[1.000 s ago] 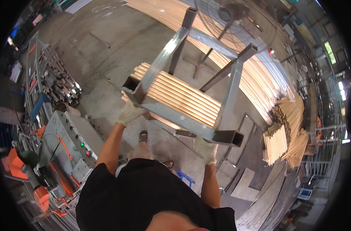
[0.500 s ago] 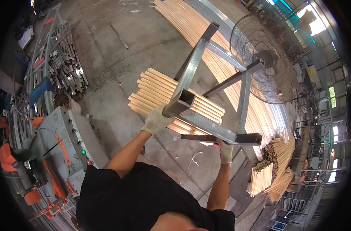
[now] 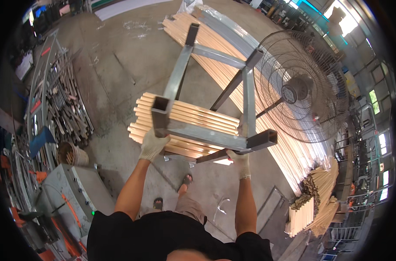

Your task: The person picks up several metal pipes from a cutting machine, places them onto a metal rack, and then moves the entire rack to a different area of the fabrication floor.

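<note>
Above the concrete floor (image 3: pixel 111 82), a grey metal frame (image 3: pixel 209 133) hangs between the gloved left hand (image 3: pixel 153 147) and gloved right hand (image 3: pixel 240 165), both sets of fingers clamped on its near corners, golden tubes (image 3: pixel 202 116) showing through its opening

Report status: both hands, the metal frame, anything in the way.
Left hand and right hand, both gloved, gripping metal frame at its near side. Tan tubes visible through frame; contact unclear. Fan stands off to the right.

Frame (image 3: pixel 206 134) silver-grey, legs (image 3: pixel 229 89) darker; tube bundle (image 3: pixel 202 116) golden tan; gloves (image 3: pixel 153 146) cream; shirt (image 3: pixel 176 228) black; cabinet (image 3: pixel 93 185) grey.
</note>
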The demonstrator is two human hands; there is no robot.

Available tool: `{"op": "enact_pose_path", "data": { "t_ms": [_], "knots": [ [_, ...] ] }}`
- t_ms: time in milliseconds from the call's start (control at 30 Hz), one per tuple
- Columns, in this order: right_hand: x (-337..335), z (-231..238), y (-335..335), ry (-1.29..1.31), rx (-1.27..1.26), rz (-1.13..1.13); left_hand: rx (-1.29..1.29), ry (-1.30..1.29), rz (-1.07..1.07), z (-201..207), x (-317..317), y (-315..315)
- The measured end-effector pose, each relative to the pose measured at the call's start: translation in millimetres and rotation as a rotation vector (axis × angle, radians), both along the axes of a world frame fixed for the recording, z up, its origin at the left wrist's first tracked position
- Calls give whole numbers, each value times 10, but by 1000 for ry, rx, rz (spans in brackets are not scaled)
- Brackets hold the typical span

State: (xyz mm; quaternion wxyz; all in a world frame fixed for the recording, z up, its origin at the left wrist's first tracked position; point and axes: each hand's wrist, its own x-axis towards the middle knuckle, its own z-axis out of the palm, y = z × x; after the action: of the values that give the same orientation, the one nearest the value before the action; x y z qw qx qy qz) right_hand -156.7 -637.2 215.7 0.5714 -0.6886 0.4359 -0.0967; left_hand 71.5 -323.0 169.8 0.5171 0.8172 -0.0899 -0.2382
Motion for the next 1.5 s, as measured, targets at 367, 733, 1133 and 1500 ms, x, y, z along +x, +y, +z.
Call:
{"op": "enact_pose_path", "data": {
  "t_ms": [367,733,1133,1500],
  "knots": [
    [1441,-515,-262,-105,-112,101,83,42,258,-229,1050,-467],
    [2936,-1117,-1362,-182,-75,236,128,2,286,-558,2324,-1213],
    [4313,-1496,-2615,4,71,198,61,43,288,-856,3517,-2015],
    [5994,-1661,-2639,-36,98,284,149,29,335,-1205,4946,-2158]
  ]
}}
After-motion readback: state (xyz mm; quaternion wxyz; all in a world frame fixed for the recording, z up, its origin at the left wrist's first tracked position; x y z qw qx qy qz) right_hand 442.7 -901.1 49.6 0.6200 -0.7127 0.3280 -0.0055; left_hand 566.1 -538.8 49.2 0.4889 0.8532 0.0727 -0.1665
